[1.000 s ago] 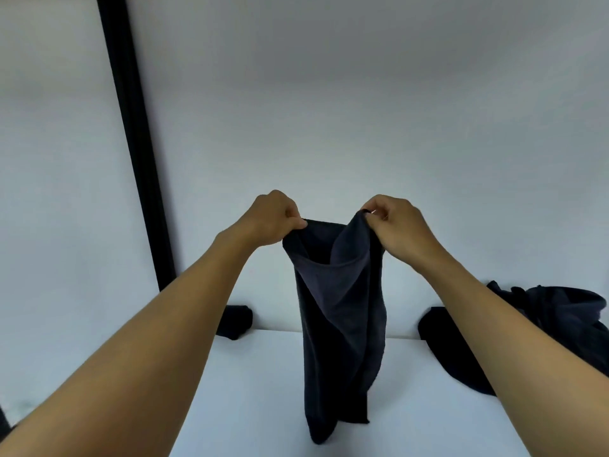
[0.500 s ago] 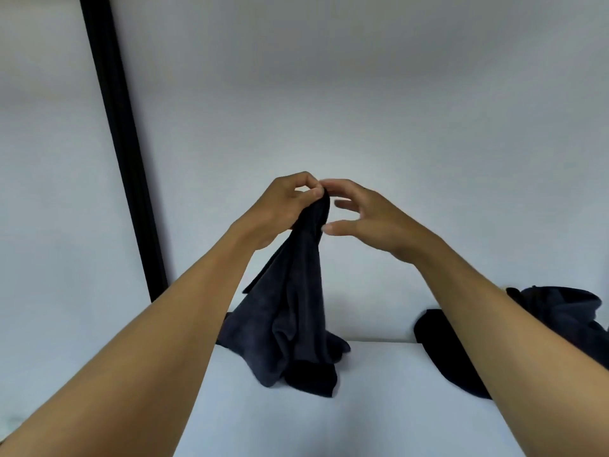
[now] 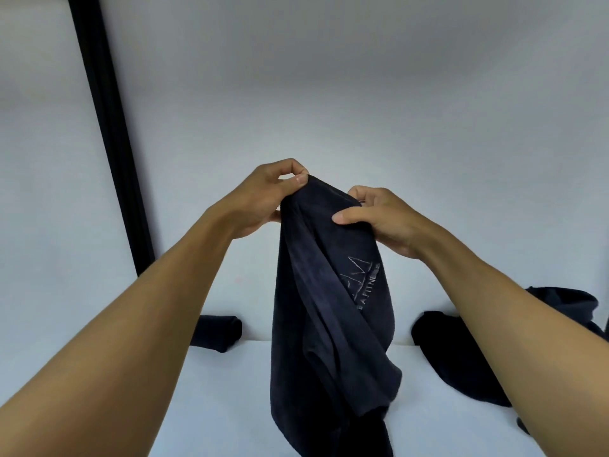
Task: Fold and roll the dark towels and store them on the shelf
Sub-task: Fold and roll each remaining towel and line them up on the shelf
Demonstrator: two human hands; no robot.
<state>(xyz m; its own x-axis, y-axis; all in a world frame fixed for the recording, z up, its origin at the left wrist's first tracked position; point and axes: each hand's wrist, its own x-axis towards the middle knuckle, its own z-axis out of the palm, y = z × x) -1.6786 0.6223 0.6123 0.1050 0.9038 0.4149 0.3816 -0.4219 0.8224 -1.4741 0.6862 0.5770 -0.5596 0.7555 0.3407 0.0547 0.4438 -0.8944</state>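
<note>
left hand (image 3: 263, 199): pinches the towel's (image 3: 329, 324) top corner between thumb and forefinger, held high.
right hand (image 3: 382, 219): thumb and fingers clamp the top edge, just beside my left.
towel: hangs bunched from both hands over the bench (image 3: 230, 390); logo (image 3: 361, 282) faces me; lower end runs out of view.
change: half a second ago only my left held it and my right was open; now my right has regripped.
meaning: I judge I'm finding corners to spread it; fold not started.
others: roll (image 3: 217, 333) back left, pile (image 3: 461, 351) right, both apart from it.
</note>
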